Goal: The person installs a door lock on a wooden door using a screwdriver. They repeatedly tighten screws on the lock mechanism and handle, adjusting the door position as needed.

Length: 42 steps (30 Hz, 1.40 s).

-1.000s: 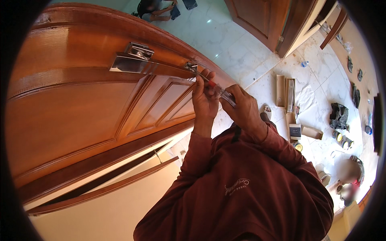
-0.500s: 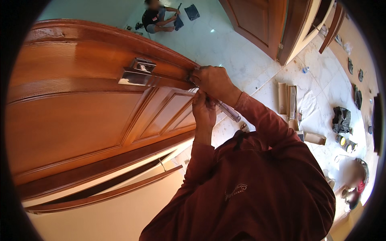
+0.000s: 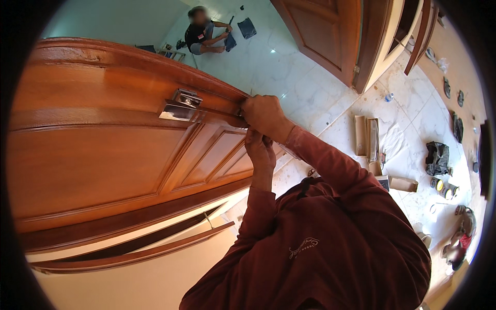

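A reddish-brown panelled wooden door fills the left side. On it sits a shiny metal handle plate. My right hand is closed at the door's upper edge, to the right of the plate. Just below it my left hand is closed too, its fingertips up close under the right hand. What the fingers of either hand grip is hidden. Both my arms wear dark red sleeves.
A person sits on the tiled floor beyond the door; another is at the far right. A second wooden door stands at the top. Open cardboard boxes, a black bag and small cans lie on the floor.
My right hand has shifted slightly left and down along with the view. A shiny rod that showed beneath my right wrist is now almost wholly hidden. Both hands stay closed.
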### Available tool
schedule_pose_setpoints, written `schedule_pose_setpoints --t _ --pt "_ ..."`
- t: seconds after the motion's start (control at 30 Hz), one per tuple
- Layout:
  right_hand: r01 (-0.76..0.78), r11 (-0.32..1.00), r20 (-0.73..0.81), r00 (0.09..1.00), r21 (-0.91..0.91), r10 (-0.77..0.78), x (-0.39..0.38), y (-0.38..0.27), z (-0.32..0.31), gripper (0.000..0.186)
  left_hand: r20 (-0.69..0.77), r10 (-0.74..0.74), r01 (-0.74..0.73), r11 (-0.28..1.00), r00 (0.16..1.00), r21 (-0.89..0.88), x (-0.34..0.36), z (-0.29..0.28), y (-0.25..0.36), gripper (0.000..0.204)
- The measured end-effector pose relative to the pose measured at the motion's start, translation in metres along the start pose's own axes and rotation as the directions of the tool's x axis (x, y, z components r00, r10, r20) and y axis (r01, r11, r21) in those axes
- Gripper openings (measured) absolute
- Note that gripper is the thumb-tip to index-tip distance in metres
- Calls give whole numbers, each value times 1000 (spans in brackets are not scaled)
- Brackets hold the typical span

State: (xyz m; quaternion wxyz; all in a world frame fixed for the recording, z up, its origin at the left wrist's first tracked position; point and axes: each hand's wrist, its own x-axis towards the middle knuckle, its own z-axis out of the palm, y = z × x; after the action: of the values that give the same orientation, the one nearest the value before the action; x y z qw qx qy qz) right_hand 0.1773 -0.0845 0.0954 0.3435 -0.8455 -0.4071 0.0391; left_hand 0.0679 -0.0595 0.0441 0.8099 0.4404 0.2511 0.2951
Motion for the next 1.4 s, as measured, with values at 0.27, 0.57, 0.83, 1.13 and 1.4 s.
schedule_pose_setpoints --t 0.27,0.57,0.83,1.13,1.4 --pt "71 997 -70 995 -41 -74 -14 -12 -7 13 56 -101 104 993 993 -58 1 -19 11 13" --pt "61 998 -55 997 11 -60 -15 -5 1 12 21 -229 230 970 973 -77 -30 -25 -17 23" --pt "3 805 17 1000 593 -16 -68 33 -18 15 8 -333 329 925 943 -189 -67 -45 -50 23" --pt "-467 540 509 857 701 80 -199 120 23 15 -117 -362 357 932 925 -62 -57 -33 -99 27" --pt "-633 734 99 770 246 630 -269 164 41 32 72 -782 783 622 620 10 -91 -26 -210 31"
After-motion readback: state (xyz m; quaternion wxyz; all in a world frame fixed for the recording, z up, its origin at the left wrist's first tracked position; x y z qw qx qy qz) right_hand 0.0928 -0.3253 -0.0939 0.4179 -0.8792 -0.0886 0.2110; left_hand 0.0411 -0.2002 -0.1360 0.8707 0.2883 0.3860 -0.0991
